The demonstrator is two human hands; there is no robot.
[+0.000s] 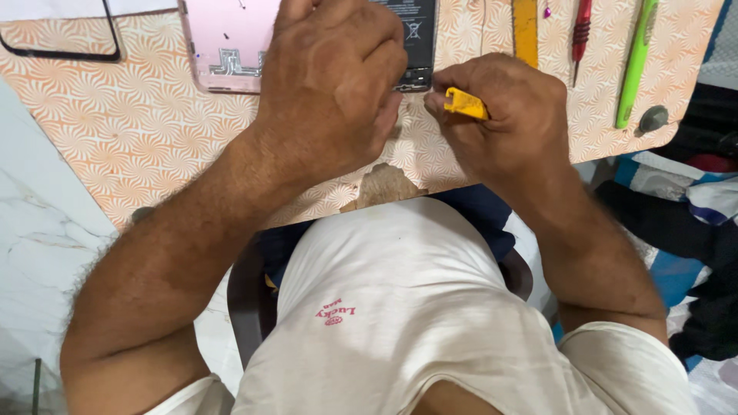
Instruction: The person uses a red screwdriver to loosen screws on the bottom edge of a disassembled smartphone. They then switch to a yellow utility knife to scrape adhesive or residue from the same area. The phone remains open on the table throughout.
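Orange swirl-patterned counter, edge chipped near the torso. Opened pink phone lies at the far edge, its shell holding a black battery. Left hand presses down on the phone, fingers curled. Right hand is closed around a small yellow tool, just beside the phone's lower corner. 3 tools rest far right: yellow, red, green.
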